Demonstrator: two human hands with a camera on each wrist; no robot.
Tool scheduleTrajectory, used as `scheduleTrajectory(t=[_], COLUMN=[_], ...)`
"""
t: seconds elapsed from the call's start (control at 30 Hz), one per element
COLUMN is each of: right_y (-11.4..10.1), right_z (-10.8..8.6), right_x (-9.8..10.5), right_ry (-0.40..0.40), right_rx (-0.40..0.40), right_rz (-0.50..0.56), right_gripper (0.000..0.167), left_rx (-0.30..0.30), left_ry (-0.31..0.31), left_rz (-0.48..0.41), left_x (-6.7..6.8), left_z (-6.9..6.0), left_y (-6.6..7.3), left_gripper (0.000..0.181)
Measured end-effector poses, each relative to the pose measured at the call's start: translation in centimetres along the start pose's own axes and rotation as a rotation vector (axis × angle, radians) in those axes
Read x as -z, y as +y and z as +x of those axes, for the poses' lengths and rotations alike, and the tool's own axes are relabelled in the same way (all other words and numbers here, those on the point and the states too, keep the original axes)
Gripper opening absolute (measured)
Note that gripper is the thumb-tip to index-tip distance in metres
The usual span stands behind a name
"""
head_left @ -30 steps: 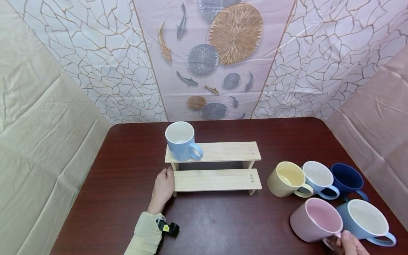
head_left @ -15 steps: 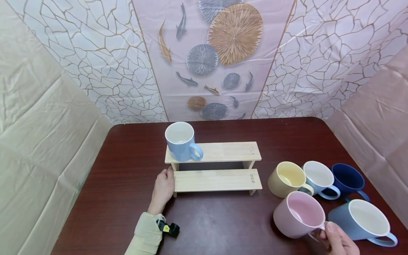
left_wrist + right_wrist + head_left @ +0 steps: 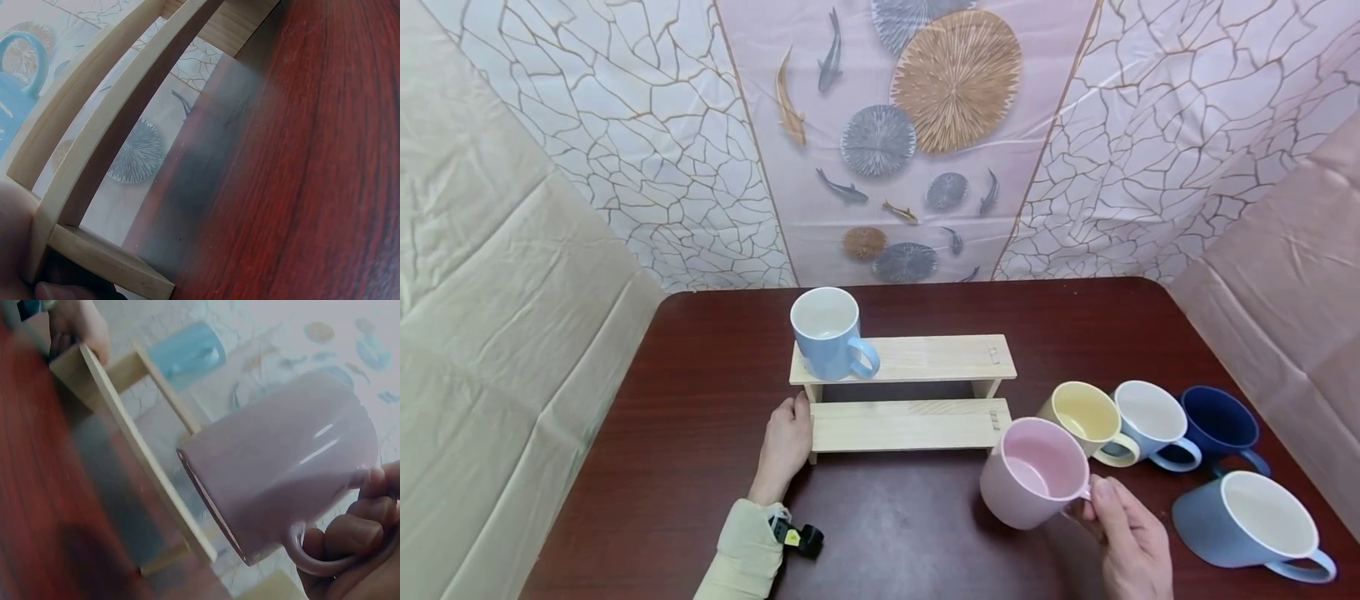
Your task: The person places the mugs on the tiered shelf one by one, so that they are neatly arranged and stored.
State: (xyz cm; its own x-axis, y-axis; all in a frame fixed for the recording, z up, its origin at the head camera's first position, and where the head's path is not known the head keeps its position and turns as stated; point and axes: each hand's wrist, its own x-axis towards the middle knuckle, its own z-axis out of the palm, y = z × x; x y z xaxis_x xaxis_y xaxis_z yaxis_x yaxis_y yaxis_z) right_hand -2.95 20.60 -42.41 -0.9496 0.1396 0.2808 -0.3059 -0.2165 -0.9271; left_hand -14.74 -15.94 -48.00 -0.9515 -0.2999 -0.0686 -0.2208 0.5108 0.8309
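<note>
A two-tier wooden rack [image 3: 910, 423] stands mid-table. My left hand [image 3: 786, 442] grips the left end of its lower board; in the left wrist view part of that hand [image 3: 15, 231] shows at the board's end. On the upper tier, at the left, sits a light blue mug [image 3: 827, 350] with its handle to the right. My right hand [image 3: 1123, 525] pinches the handle of a pink mug [image 3: 1026, 492], held upright above the table just off the rack's lower right corner. The right wrist view shows fingers [image 3: 356, 531] through and around the pink mug's handle [image 3: 312, 565].
To the right stand a yellow mug [image 3: 1082, 417], a white-lined light blue mug [image 3: 1150, 421] and a dark blue mug [image 3: 1217, 425] in a row. Nearer the front is a grey-blue mug [image 3: 1247, 521]. Fabric walls [image 3: 512, 333] border the dark red table [image 3: 880, 533].
My right hand has carried the pink mug left and away from me, from beside the grey-blue mug towards the rack. The left hand and rack stay put.
</note>
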Motion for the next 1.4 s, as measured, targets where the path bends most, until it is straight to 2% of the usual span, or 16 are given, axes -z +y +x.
scheduleTrajectory(t=[0.3, 0.47, 0.53, 0.7, 0.93, 1.1, 1.23, 1.4], right_y=[-0.9, -1.3, -1.3, -1.3, -1.2, -0.9, -0.5, 0.2], right_z=[2.3, 3.7, 4.3, 5.5, 7.5, 8.9, 10.2, 11.5], right_x=[-2.4, -3.9, -4.5, -5.7, -7.6, -8.8, -9.7, -10.5], right_ry=[-0.034, 0.016, 0.013, -0.016, 0.021, 0.047, 0.065, 0.058], right_rx=[0.036, 0.011, 0.012, 0.035, -0.021, -0.019, -0.006, 0.009], right_rz=[-0.015, -0.124, -0.136, -0.071, -0.054, -0.016, -0.013, -0.06], right_gripper=[0.028, 0.029, 0.03, 0.03, 0.035, 0.035, 0.033, 0.035], left_rx=[-0.014, -0.009, -0.009, -0.009, -0.005, 0.0, -0.001, 0.022], left_ry=[0.019, 0.002, -0.004, -0.004, -0.009, -0.008, -0.001, -0.017], left_rz=[-0.001, -0.014, -0.016, 0.003, -0.005, 0.005, 0.011, 0.002], left_x=[0.0, 0.0, 0.0, 0.0, 0.1, 0.1, 0.2, 0.2], left_z=[0.0, 0.1, 0.1, -0.1, 0.0, 0.1, 0.2, 0.0], left_y=[-0.1, 0.0, 0.0, 0.0, 0.0, 0.1, 0.0, 0.0], left_gripper=[0.042, 0.042, 0.043, 0.045, 0.045, 0.042, 0.043, 0.044])
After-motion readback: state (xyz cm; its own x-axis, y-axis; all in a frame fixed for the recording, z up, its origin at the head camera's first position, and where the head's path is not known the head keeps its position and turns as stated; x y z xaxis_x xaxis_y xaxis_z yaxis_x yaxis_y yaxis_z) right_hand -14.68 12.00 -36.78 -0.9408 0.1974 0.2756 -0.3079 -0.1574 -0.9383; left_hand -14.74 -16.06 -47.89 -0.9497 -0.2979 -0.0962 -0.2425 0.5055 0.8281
